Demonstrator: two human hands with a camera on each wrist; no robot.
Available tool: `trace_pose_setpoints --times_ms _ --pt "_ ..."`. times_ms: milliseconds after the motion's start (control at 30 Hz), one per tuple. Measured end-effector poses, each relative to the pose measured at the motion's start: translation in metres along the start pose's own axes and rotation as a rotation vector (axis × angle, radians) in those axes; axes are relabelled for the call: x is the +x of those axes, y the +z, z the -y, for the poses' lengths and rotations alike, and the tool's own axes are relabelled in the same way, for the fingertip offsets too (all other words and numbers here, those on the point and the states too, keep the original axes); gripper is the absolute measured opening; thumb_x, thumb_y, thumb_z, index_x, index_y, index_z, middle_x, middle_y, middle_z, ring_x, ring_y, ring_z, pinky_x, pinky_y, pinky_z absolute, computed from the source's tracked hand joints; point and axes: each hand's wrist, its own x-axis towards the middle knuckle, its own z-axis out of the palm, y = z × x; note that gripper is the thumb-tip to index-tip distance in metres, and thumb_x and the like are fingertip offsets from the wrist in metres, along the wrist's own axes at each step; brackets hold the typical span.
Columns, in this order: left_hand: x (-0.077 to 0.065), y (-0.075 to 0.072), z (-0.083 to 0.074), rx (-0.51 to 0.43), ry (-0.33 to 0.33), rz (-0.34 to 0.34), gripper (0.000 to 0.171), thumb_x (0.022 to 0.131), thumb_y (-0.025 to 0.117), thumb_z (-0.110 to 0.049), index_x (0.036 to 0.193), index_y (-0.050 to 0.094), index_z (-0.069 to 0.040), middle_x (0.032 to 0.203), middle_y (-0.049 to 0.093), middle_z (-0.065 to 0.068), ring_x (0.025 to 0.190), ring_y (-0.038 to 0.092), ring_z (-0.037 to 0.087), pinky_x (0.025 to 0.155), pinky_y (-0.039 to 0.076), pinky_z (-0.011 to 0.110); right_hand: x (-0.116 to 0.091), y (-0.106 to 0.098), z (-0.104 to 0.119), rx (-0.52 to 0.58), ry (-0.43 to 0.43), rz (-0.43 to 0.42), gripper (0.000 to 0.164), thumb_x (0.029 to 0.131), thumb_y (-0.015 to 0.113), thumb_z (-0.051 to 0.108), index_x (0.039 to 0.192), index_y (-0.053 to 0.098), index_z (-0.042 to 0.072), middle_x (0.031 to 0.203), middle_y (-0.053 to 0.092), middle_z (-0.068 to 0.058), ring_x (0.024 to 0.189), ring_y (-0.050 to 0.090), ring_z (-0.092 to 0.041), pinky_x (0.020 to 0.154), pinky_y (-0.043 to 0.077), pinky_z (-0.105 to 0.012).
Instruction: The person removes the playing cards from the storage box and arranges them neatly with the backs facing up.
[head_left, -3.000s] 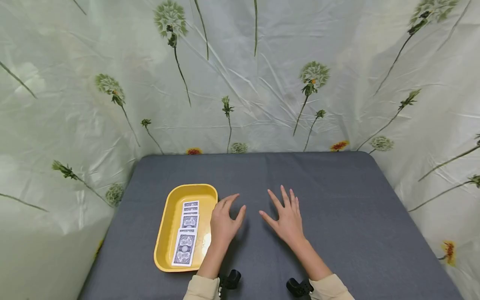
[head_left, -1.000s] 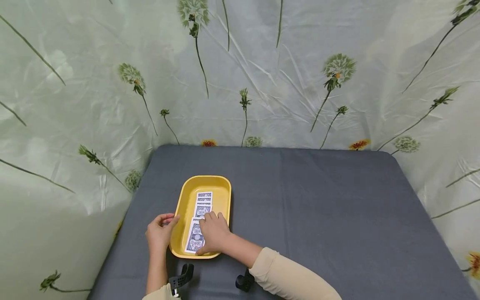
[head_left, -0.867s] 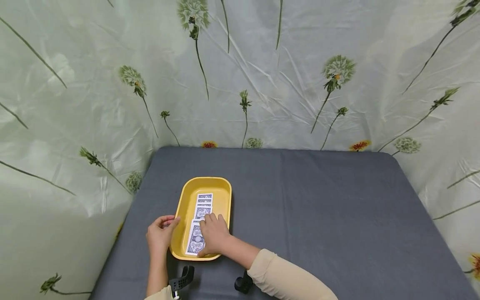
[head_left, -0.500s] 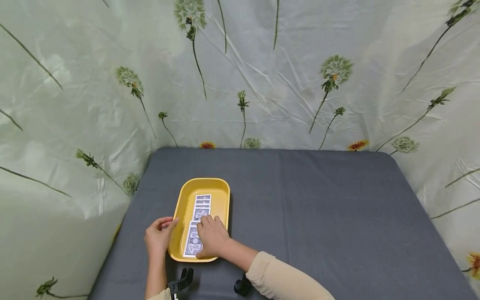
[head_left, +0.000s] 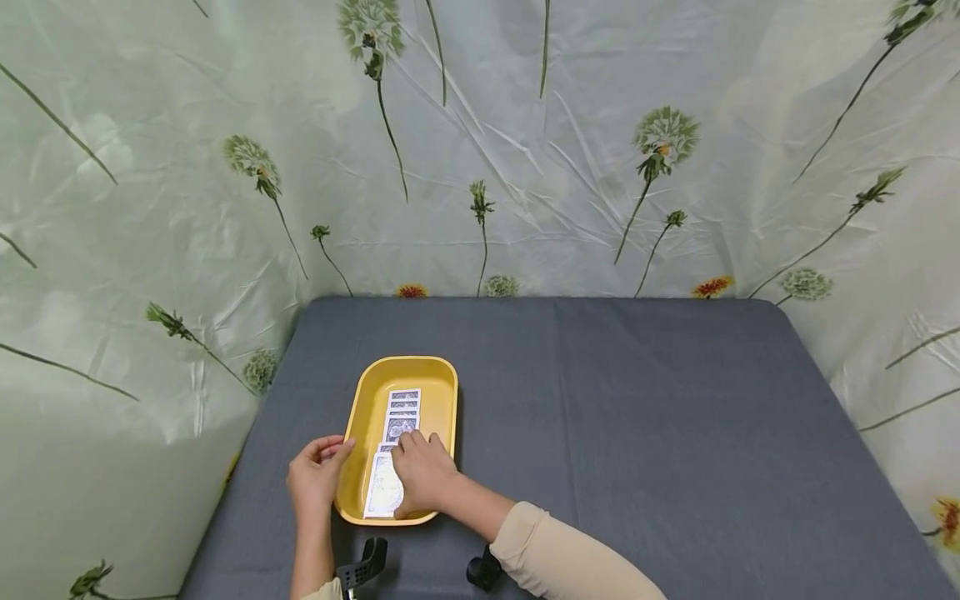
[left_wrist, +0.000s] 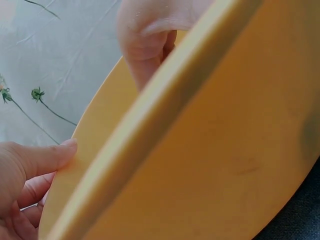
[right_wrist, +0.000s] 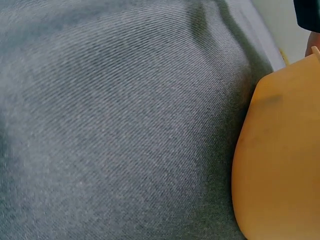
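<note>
A yellow tray [head_left: 454,404] stands on the grey cloth at the left of the table. Inside, several playing cards [head_left: 401,429] lie face down in an overlapping column. My left hand [head_left: 315,475] pinches the tray's left rim between thumb and fingers; the left wrist view shows the thumb [left_wrist: 62,154] on the inner side of the wall. My right hand [head_left: 426,471] reaches into the tray over the right wall, its curled fingers and thumb gripping the nearest playing card [head_left: 384,485] by its right side. That card's back shines with glare. The right fingertips are partly hidden.
The grey cloth-covered table [head_left: 645,433] extends to the right of the tray. A pale flowered curtain [head_left: 525,167] hangs behind the table and along its sides. Black wrist camera mounts [head_left: 363,567] sit low above the near part of the table.
Both hands have gone from hovering beside the tray to its left rim and the nearest card. Since half a second ago, that card's back has turned bright with glare; the hands have hardly moved.
</note>
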Motion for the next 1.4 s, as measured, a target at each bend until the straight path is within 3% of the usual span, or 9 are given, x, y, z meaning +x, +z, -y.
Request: trace_pose_setpoints --times_ms 100,267,500,900,1233,1400 --pt "0.001 -0.001 0.002 -0.004 -0.010 0.001 0.031 0.078 0.075 -0.023 0.093 0.067 0.002 0.080 0.067 0.014 0.059 0.050 0.006 0.049 0.038 0.020 0.000 0.000 0.001 0.024 -0.011 -0.016 0.081 0.054 0.071 0.072 0.112 0.056 0.015 0.102 0.049 0.004 0.093 0.045 -0.011 0.069 0.037 -0.026" --pt "0.004 0.000 0.002 -0.006 -0.009 0.009 0.031 0.078 0.075 -0.025 0.092 0.067 0.001 0.079 0.067 0.012 0.058 0.050 0.002 0.051 0.039 0.018 0.000 0.001 0.000 0.033 -0.044 -0.056 0.089 0.056 0.068 0.074 0.119 0.052 0.014 0.108 0.051 0.004 0.099 0.046 -0.010 0.081 0.040 -0.025" --pt "0.004 0.000 -0.001 -0.009 -0.019 0.004 0.033 0.076 0.076 -0.026 0.092 0.067 0.002 0.080 0.066 0.013 0.057 0.049 0.002 0.050 0.039 0.017 0.003 0.001 -0.002 0.074 -0.065 -0.049 0.093 0.057 0.070 0.071 0.125 0.050 0.011 0.111 0.049 0.000 0.101 0.045 -0.012 0.089 0.041 -0.023" --pt "0.006 0.001 0.000 0.000 -0.032 0.001 0.031 0.076 0.076 -0.025 0.091 0.067 0.001 0.081 0.066 0.014 0.057 0.049 0.005 0.049 0.039 0.019 0.002 0.000 -0.005 0.124 -0.035 -0.086 0.092 0.057 0.073 0.064 0.127 0.048 0.009 0.119 0.048 -0.004 0.110 0.044 -0.017 0.096 0.038 -0.034" --pt "0.003 0.000 -0.003 0.026 0.030 -0.044 0.027 0.074 0.078 -0.022 0.083 0.070 0.002 0.078 0.067 0.016 0.058 0.049 0.003 0.049 0.040 0.016 -0.001 -0.006 -0.013 0.276 -0.032 -0.266 0.092 0.054 0.072 0.067 0.124 0.052 0.011 0.114 0.049 -0.001 0.106 0.044 -0.014 0.093 0.034 -0.030" --pt "0.000 0.004 -0.001 0.058 0.095 -0.097 0.021 0.073 0.079 -0.020 0.080 0.071 -0.002 0.078 0.068 0.016 0.058 0.052 0.006 0.052 0.039 0.018 -0.007 -0.029 -0.048 0.379 0.008 -0.359 0.092 0.055 0.074 0.064 0.127 0.051 0.010 0.118 0.050 -0.004 0.108 0.044 -0.017 0.093 0.033 -0.035"
